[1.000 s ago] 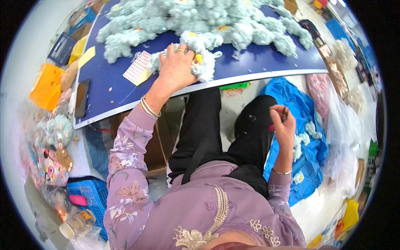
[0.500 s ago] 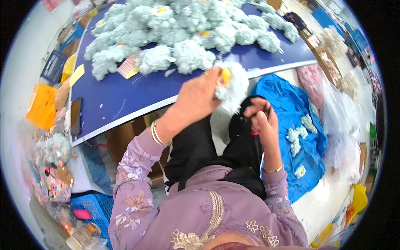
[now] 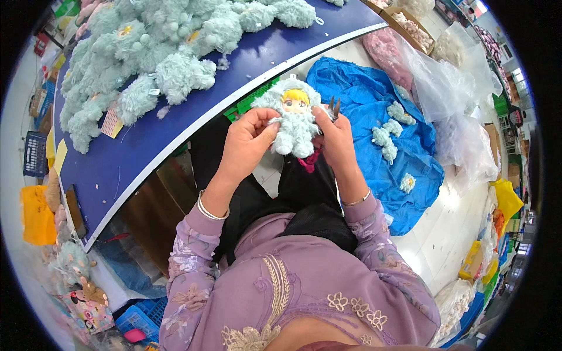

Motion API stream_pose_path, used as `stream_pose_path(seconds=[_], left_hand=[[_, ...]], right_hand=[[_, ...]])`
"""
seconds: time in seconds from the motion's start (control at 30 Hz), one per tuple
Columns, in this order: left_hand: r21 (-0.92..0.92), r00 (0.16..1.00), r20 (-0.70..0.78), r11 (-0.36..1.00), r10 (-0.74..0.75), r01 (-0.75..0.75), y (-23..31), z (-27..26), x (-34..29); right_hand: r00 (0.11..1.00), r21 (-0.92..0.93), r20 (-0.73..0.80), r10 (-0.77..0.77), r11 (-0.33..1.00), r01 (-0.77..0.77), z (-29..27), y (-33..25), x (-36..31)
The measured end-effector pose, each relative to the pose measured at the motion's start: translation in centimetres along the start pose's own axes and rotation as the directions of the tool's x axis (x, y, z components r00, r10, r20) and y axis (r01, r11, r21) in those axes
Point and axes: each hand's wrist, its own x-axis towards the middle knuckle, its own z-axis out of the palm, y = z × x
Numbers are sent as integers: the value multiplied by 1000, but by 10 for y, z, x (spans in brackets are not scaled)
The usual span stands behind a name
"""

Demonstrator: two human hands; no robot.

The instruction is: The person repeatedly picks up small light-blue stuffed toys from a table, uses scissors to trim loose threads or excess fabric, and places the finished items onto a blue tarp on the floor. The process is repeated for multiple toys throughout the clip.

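A small plush doll (image 3: pixel 295 130) in pale blue-green fur, with yellow hair and a printed face, is held upright facing me. My left hand (image 3: pixel 250 139) is closed, pinching its fur on the left side. My right hand (image 3: pixel 336 136) is closed on its right side, thumb beside the face. Dark pointed scissor blades (image 3: pixel 334 109) stick up from that same hand, and a magenta wrapped piece (image 3: pixel 308 161) shows under it, probably the scissors' handle. Most of the scissors is hidden by the fingers and doll.
The blue table (image 3: pixel 126 158) bears a big heap of similar plush dolls (image 3: pixel 170 73) and a printed paper slip (image 3: pixel 111 123). Several plush pieces (image 3: pixel 385 139) lie on a blue sheet (image 3: pixel 351 99) to the right. Clear plastic bags (image 3: pixel 462 140) stand beyond it. A blue basket (image 3: pixel 140 316) is at lower left.
The plush doll has come down from over the table edge to between both hands, its face now toward me. My right hand has joined in holding it. The view has swung to the right.
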Motion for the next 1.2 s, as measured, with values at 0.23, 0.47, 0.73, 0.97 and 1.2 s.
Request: stream_pose_path(seconds=[0.23, 0.47, 0.73, 0.97, 1.2], left_hand=[[-66, 1000, 2, 997, -31, 31, -2, 2, -6], [888, 761, -263, 457, 593, -48, 50, -153, -1], [940, 871, -340, 168, 355, 298, 47, -247, -27], [887, 859, -436, -30, 269, 460, 40, -261, -69], [667, 651, -706, -47, 281, 744, 44, -261, -143]], right_hand=[[962, -183, -144, -234, 961, 207, -13, 7, 10], [634, -529, -472, -612, 772, 352, -162, -53, 15], [914, -446, -149, -377, 851, 278, -80, -20, 16], [936, -524, 2, -353, 797, 302, -62, -14, 27], [950, -481, -85, -302, 847, 226, -60, -16, 15]])
